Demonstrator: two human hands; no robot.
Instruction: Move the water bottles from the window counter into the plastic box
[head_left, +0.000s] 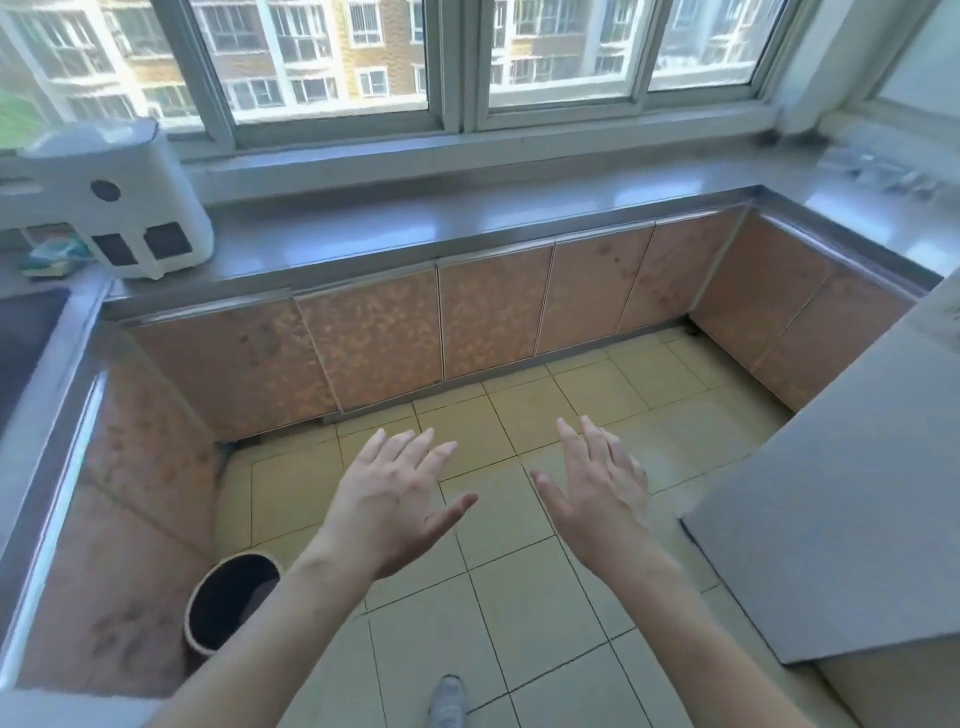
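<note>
— Steel counter (467, 228) runs under the window (457, 62) and wraps round both sides, with brown cabinet doors (493, 312) below and pale floor tiles (519, 571) in the middle. See any water bottles on it?

— Not clearly. The stretch under the glass looks bare. Far right, in the corner, there's something clear and glinting (883, 171), but it's too smeared to call it bottles. I can't find the plastic box anywhere either.

— What are the hands doing?

— Both are out in front over the floor, palms down, empty. The left hand (395, 493) has its fingers spread and thumb out to the side; the right hand (597, 483) is the same, flat and loose. Neither touches anything, and they're well apart from the counter.

— So why hold them like that?

— My guess is they're just presented to the camera, ready to start, not shaped for any grip. Nothing looks done yet.

— And that white thing on the left?

— A white appliance (119, 202) with dark windows on its front, parked on the counter's corner near the window, probably to keep it out of the way. Something blue and yellow (52, 254), maybe a sponge, sits just beside it. Down on the floor against the left cabinets stands a dark round bin (234, 597), and a grey shoe (448, 699) shows at the bottom edge.

— Next move?

— I'd think a turn toward that right corner.
</note>
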